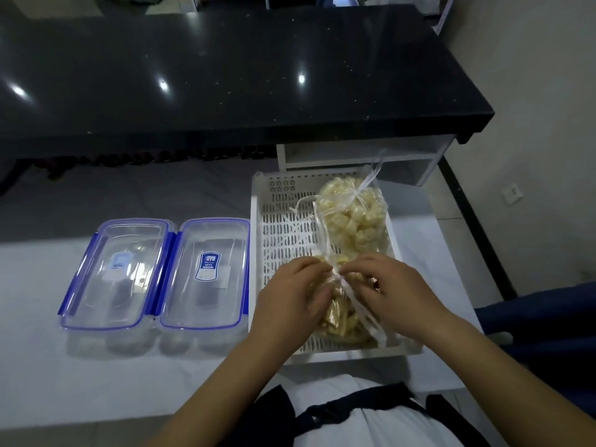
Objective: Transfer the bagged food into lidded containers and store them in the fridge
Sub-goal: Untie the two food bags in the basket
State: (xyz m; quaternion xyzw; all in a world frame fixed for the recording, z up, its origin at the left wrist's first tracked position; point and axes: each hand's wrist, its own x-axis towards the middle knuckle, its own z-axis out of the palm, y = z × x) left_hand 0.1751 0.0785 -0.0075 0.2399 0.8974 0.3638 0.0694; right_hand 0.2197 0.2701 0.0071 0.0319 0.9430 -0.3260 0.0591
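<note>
1. Both hands are working at the near bag of food (338, 317), which is lying in the near end of a white slotted tray (280, 240).
2. The left hand (290, 298) is curling its fingers round the bag's left side, close to the tied neck.
3. The right hand (396, 295) is pinching at the white knotted tie (338, 275) with its fingertips, fingers bent over the top of the bag.
4. A second tied bag (351, 217), filled with pale chunks, is lying just beyond in the far half of the same tray, its loose handles trailing across toward the near bag.
5. Two clear lidded containers with blue rims are sitting side by side to the left of the tray, lids on: the left container (116, 272) and the right container (206, 272), the latter just beside the tray's wall.
6. All of this is resting on a white table (64, 366); a black glossy counter (225, 69) is rising behind it.
7. The hands are covering much of the near bag, so its contents are showing only as yellowish pieces.
</note>
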